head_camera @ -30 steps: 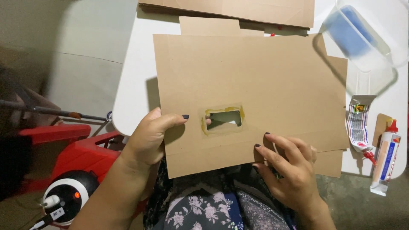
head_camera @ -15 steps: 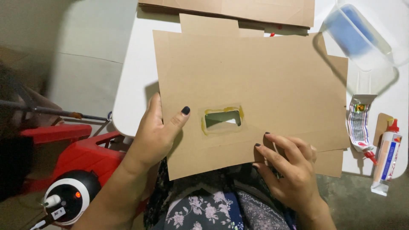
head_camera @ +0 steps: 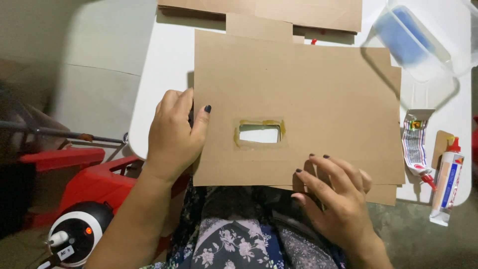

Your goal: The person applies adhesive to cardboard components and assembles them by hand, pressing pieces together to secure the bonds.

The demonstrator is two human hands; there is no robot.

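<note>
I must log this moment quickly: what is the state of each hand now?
Left hand: open, lying flat on the left edge of the cardboard sheet.
Right hand: open, fingertips pressing the sheet's bottom edge.

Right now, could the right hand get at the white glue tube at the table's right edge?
Probably yes: the right hand rests on the cardboard sheet, and nothing lies between it and the glue tube.
</note>
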